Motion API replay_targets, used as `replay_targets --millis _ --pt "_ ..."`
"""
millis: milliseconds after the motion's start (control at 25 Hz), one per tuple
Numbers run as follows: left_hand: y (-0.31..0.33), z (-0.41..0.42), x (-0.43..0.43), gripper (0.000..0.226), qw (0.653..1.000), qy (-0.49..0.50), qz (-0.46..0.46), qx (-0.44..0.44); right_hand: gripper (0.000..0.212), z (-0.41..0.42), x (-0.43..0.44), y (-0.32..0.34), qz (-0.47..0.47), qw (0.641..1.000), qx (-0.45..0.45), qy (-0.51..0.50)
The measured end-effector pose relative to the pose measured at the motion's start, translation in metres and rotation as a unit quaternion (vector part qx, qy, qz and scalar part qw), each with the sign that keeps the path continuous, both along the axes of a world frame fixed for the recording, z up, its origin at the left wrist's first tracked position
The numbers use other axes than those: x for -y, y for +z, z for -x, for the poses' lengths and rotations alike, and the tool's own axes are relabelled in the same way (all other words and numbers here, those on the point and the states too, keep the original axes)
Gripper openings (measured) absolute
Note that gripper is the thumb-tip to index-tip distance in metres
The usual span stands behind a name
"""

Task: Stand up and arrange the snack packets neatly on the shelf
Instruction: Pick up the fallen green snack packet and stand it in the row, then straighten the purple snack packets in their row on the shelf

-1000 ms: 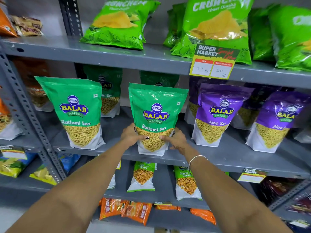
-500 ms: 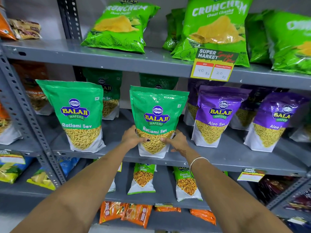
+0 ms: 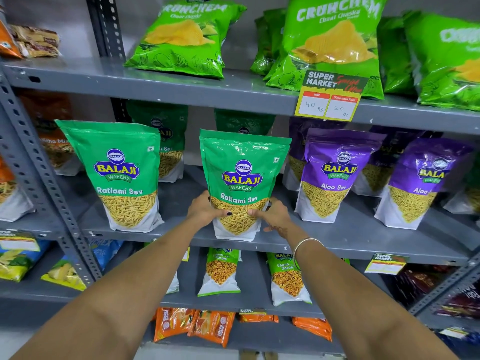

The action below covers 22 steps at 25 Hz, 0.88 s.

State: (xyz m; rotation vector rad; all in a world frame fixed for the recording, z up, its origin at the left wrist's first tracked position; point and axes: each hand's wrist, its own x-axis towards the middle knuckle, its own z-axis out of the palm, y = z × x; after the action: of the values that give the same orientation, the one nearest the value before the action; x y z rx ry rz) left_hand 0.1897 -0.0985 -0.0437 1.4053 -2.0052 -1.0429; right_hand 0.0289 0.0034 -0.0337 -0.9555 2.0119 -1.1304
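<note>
A green Ratlami Sev packet (image 3: pixel 242 175) stands upright at the front of the middle grey shelf (image 3: pixel 337 240). My left hand (image 3: pixel 205 209) grips its lower left side and my right hand (image 3: pixel 272 215) grips its lower right side, thumbs pressed on the front. A second green Ratlami Sev packet (image 3: pixel 122 172) stands upright to the left, apart from my hands. Two purple Aloo Sev packets (image 3: pixel 332 175) (image 3: pixel 420 183) stand to the right. More green and purple packets stand behind them, partly hidden.
Bright green Crunchem chip bags (image 3: pixel 335 42) lie on the upper shelf above a price tag (image 3: pixel 328 100). Small Chana Garam packets (image 3: pixel 220 271) stand on the shelf below, orange packets (image 3: pixel 207 328) lower still. A perforated grey upright (image 3: pixel 39 178) divides off the left bay.
Both hands stay on the centre green packet; it sits slightly straighter. The view has shifted a little downward and closer.
</note>
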Motion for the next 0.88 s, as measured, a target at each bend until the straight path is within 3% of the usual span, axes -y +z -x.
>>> replay_targets --millis 320,520,640,720,800,880 --pt "0.001 -0.001 -0.004 0.069 0.999 -0.01 -0.033 -0.033 0.061 0.001 0.001 0.0 -0.008 1.0 0.0 0.013" --pt "0.001 -0.01 -0.003 0.103 0.999 0.003 -0.021 -0.026 0.083 0.008 0.001 -0.003 -0.027 1.0 0.0 0.014" --pt "-0.001 -0.017 -0.014 0.094 0.984 0.055 0.163 -0.034 0.1 0.016 -0.004 -0.007 -0.027 0.999 -0.02 0.004" --pt "-0.006 -0.014 -0.026 0.08 0.933 0.065 0.353 -0.01 0.101 0.029 -0.011 -0.008 -0.025 0.998 -0.05 -0.011" --pt "-0.008 0.003 -0.039 0.07 0.881 0.009 0.473 -0.008 0.098 0.047 -0.022 -0.009 -0.026 0.995 -0.082 -0.049" --pt "-0.008 0.033 -0.056 0.065 0.851 -0.074 0.52 -0.01 0.099 0.075 -0.036 -0.012 -0.02 0.992 -0.078 -0.097"
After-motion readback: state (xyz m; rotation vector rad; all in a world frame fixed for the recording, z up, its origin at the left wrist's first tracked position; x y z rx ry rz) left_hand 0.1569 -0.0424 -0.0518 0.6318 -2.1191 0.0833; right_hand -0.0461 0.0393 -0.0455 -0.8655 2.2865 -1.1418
